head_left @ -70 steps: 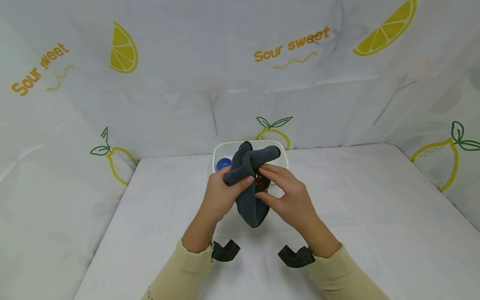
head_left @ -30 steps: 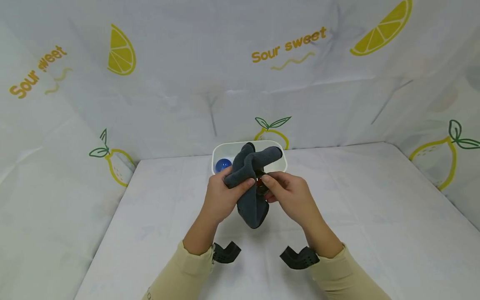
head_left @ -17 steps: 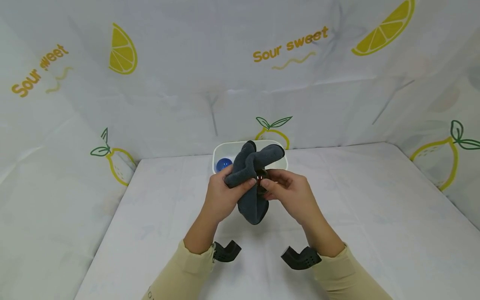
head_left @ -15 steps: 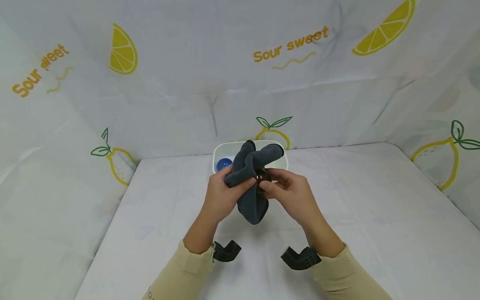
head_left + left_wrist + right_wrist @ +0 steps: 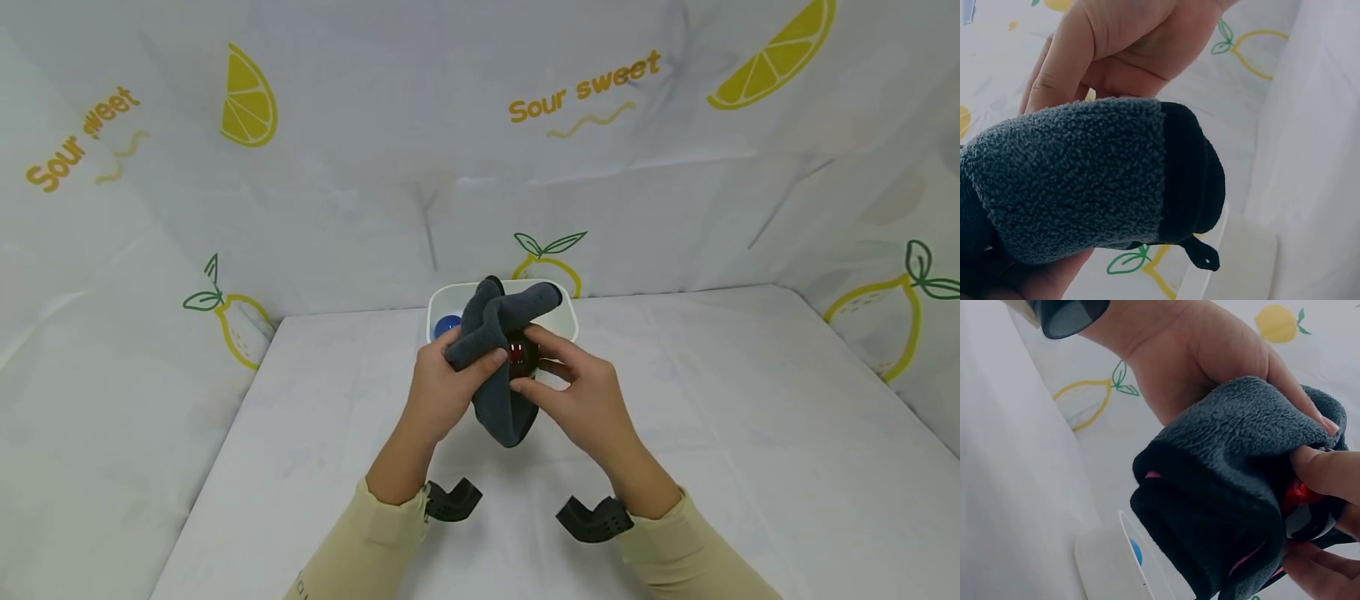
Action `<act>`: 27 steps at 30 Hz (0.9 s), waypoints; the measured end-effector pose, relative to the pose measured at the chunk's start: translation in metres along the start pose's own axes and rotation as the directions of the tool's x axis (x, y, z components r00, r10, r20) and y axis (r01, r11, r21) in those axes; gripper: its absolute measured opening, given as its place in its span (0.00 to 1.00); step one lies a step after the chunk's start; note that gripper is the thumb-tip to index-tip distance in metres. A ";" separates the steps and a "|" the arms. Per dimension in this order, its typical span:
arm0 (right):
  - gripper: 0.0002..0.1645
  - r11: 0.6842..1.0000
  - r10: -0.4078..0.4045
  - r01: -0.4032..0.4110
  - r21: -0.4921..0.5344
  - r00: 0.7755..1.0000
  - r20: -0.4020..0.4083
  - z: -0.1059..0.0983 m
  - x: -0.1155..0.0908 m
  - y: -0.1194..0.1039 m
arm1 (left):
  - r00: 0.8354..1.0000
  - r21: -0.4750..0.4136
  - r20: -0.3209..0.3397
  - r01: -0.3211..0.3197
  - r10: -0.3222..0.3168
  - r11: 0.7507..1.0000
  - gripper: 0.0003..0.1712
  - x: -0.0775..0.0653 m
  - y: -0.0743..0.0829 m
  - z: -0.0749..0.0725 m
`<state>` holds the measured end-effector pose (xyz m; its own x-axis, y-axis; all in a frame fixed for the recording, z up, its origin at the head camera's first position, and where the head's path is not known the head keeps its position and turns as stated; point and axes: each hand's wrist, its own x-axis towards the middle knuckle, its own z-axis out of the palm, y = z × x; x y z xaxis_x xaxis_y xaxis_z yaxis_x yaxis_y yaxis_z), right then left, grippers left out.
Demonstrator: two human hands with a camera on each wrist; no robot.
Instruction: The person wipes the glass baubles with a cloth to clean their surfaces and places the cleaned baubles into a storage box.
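Observation:
A dark grey towel with black edging is bunched in my left hand, whose thumb lies over its folds. Part of a dark, shiny ball with red on it sticks out of the towel's right side. My right hand holds the ball, thumb below and index finger above. In the right wrist view the ball's red patch shows between the towel and the right fingers. The towel's fuzzy roll fills the left wrist view and hides the ball there.
Just behind the hands a white plastic box stands at the back of the table. A blue ball lies in its left part. A white cloth covers the table, and a lemon-print sheet hangs behind it.
The right thumb and index finger, closer together about half a second ago, are now spread wider round the ball, showing more of it. Towel and ball have shifted slightly left; the left hand keeps its grip.

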<state>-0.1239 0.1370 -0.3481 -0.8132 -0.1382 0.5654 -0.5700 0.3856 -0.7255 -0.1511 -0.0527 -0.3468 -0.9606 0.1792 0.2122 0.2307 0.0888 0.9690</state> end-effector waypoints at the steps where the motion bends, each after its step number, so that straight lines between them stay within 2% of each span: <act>1: 0.38 0.999 -0.032 0.032 -0.020 0.999 -0.004 0.000 0.000 0.000 | 1.000 -0.001 0.000 0.002 -0.002 1.000 0.22 0.000 0.000 0.000; 5: 0.38 0.986 -0.125 0.123 -0.108 0.992 -0.008 0.000 -0.001 -0.001 | 1.000 0.003 -0.001 0.014 -0.014 1.000 0.24 0.000 0.000 -0.001; 8: 0.38 0.981 -0.148 0.145 -0.129 0.989 -0.008 0.001 -0.001 0.000 | 1.000 0.005 -0.003 0.011 -0.011 1.000 0.24 0.000 0.000 -0.001; 11: 0.41 0.991 -0.115 0.113 -0.068 0.993 -0.027 0.002 -0.001 0.000 | 1.000 -0.006 -0.010 0.003 -0.003 1.000 0.23 0.000 0.001 0.000; 14: 0.44 0.999 -0.032 0.035 0.039 0.998 -0.058 0.002 0.000 0.001 | 1.000 -0.021 -0.020 -0.009 0.009 1.000 0.22 0.000 0.002 0.001; 18: 0.40 0.990 0.054 -0.043 0.137 0.995 -0.081 0.004 0.000 0.001 | 0.999 -0.036 -0.043 -0.031 0.030 0.999 0.21 -0.001 0.002 0.002; 22: 0.36 0.992 0.057 -0.044 0.120 0.993 -0.101 0.005 0.000 0.001 | 0.995 -0.039 -0.075 -0.067 0.064 0.997 0.19 -0.002 0.002 0.003; 27: 0.37 0.990 0.066 -0.055 0.126 0.994 -0.085 0.004 0.000 0.002 | 0.994 -0.046 -0.076 -0.082 0.078 0.996 0.22 -0.003 0.003 0.002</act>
<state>-0.1260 0.1345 -0.3510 -0.8360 -0.0349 0.5476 -0.5350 0.2741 -0.7992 -0.1477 -0.0509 -0.3451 -0.9487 0.1102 0.2964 0.3011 0.0286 0.9532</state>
